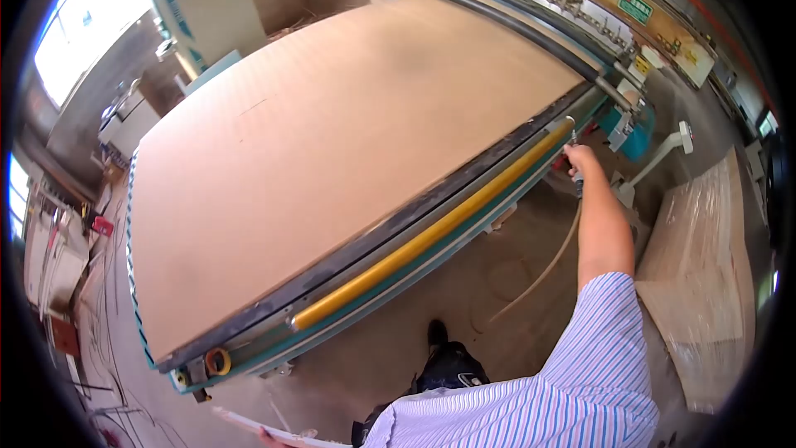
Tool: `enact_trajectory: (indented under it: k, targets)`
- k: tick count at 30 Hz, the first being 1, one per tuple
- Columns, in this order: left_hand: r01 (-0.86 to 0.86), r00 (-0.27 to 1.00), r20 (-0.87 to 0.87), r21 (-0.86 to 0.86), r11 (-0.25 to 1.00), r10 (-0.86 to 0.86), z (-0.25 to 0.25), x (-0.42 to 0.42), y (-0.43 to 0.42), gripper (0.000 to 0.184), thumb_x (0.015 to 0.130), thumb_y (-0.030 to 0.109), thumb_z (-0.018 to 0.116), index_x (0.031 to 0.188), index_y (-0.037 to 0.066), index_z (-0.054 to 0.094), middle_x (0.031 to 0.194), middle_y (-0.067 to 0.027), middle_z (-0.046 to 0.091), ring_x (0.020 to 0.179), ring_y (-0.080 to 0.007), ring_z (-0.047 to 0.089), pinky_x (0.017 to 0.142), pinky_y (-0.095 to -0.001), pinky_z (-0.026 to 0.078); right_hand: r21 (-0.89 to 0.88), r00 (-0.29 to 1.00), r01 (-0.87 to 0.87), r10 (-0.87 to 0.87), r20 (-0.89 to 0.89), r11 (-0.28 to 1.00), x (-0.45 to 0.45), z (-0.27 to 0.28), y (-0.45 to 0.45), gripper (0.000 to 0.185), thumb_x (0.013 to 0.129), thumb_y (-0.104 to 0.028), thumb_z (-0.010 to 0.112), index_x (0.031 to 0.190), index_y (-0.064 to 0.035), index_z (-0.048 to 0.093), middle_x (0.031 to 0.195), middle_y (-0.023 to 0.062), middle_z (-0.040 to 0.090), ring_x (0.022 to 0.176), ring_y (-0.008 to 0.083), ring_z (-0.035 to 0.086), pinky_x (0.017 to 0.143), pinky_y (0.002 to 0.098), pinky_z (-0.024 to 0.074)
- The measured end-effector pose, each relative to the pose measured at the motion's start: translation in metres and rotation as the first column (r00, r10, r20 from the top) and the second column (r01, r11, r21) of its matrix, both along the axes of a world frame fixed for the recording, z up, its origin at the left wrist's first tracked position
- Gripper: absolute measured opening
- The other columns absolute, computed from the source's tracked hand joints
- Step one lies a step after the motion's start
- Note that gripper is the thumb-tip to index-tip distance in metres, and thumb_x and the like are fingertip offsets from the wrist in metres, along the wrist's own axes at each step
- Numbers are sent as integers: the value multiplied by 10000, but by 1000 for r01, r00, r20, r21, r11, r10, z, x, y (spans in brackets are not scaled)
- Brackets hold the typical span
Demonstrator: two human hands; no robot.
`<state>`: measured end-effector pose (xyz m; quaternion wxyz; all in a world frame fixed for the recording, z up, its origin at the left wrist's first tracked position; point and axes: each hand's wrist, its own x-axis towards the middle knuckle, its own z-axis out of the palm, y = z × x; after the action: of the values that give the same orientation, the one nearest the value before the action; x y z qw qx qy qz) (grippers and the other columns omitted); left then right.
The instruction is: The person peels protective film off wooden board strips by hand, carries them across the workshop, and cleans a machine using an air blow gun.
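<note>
My right hand [576, 159] is closed around a small air gun [578, 181], beside the right end of a yellow roller bar [439, 226]. From the tool a thin hose [543, 270] hangs down to the floor. A large tan board [332, 141] lies on the machine table, whose dark front rail [365, 241] runs along its near edge. At the bottom edge, my left hand [272, 438] shows only in part, closed on a long pale strip [265, 426].
A long black roller [522, 26] and a row of metal fittings cross the far right side. Beyond my right arm stand a light-coloured post [659, 156] and a plastic-wrapped stack [701, 265]. Cables lie on the floor at left. A roll of tape [217, 361] sits at the table's near corner.
</note>
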<state>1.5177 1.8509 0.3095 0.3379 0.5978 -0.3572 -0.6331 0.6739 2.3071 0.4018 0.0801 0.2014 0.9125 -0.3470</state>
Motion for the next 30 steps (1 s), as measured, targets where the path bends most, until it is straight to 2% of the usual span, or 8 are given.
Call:
enact_trajectory:
  k: [5,9,10,14,15,21,25,30]
  targets:
    - [95,992,78,32,995,-98,72,-113,-10,854,919,742,349,1485,104,305,1383,-158,488,1209,-360,517,908,-600,498,158,960,-278,277,31,947,-27,8,-24,549,930,-520,592,963,19,691,726,134,696,555,242,660,558,402,519]
    - [370,928,35,42,928,-372,44,-141,-54,906,900,754,379,1536,120,262,1518,-93,386,1328,-340,441,980,-586,481,61,932,-354,346,109,933,-31,12,-31,576,889,-527,652,846,47,622,603,154,619,498,259,630,469,406,504]
    - [272,961,-59,40,961,-270,97,-197,-24,528,885,618,539,1105,139,561,931,-44,588,824,-194,636,620,-392,578,201,964,-256,237,117,946,-37,20,-6,583,910,-552,580,959,17,696,716,171,697,561,277,672,631,425,549]
    - [329,944,38,-121,937,-327,91,-247,-10,432,890,582,551,920,152,543,647,-8,484,435,-162,521,370,-324,476,204,989,60,-85,117,977,-39,-7,102,569,887,-559,627,1008,-4,645,817,147,706,609,244,677,576,414,514]
    - [399,916,-18,-93,912,-402,53,-219,-37,414,885,475,572,1045,94,551,832,-21,537,767,-143,589,617,-294,518,203,983,47,-82,166,978,-19,6,96,578,882,-587,631,994,-20,619,778,148,695,591,246,669,545,402,515]
    - [720,688,52,-176,671,-724,71,-273,-20,486,853,188,644,1294,15,536,1027,-1,554,951,-105,503,836,-265,421,-519,942,183,2,336,835,149,-38,70,530,855,-601,677,911,-101,511,741,123,653,616,271,682,459,384,535]
    - [899,417,95,-190,395,-904,72,-279,3,459,849,362,733,1139,47,568,835,19,558,705,-90,568,569,-259,483,-722,771,568,52,634,395,362,-192,55,238,909,-314,669,907,-106,554,708,83,633,630,242,651,544,374,539]
    - [998,51,141,26,55,-989,20,-237,12,428,845,366,748,1084,40,608,901,-2,601,865,-114,563,763,-299,484,-339,490,711,-88,867,617,553,-308,24,191,882,-189,667,914,-36,557,779,141,646,639,248,657,539,304,562]
